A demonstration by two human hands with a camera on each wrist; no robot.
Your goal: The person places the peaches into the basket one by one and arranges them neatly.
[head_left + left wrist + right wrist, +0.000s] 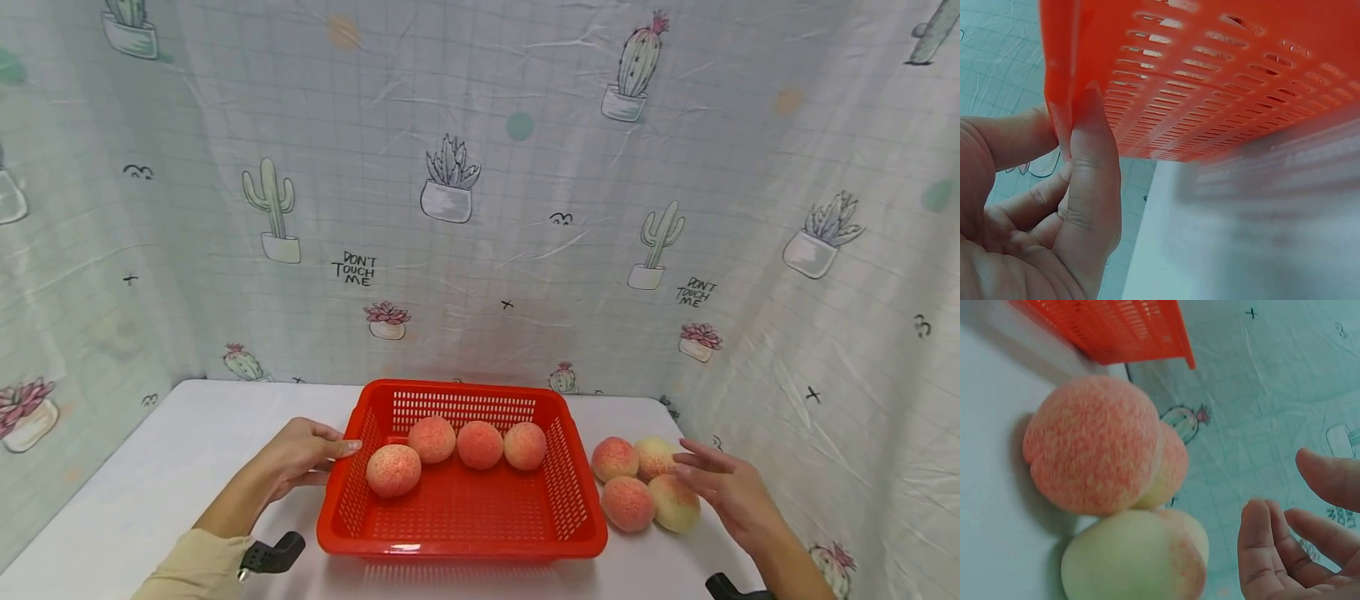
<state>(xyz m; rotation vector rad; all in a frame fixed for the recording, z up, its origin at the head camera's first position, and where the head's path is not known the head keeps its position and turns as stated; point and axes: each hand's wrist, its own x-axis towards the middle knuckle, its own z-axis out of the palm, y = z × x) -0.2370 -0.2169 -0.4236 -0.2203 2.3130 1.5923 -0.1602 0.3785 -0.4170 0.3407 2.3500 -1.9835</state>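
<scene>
My left hand [303, 457] pinches the left rim of a red plastic basket [465, 546]. In the left wrist view, thumb and fingers [1094, 181] lie on either side of that rim. Several pink-orange peaches [480, 444] sit inside, most in a row toward the back, with another peach [393, 471] near the left wall. To the right of the basket, my right hand [731, 492] hovers beside a cluster of peaches, its fingers parted and holding nothing. That cluster has a pink peach [1094, 444] and a pale yellow-green peach [1129, 556] foremost in the right wrist view.
The white table [247, 417] carries the basket and the loose peaches. Behind it hangs a pale curtain [480, 292] printed with cacti, which also runs along both sides. A black strap piece [277, 552] shows at my left wrist.
</scene>
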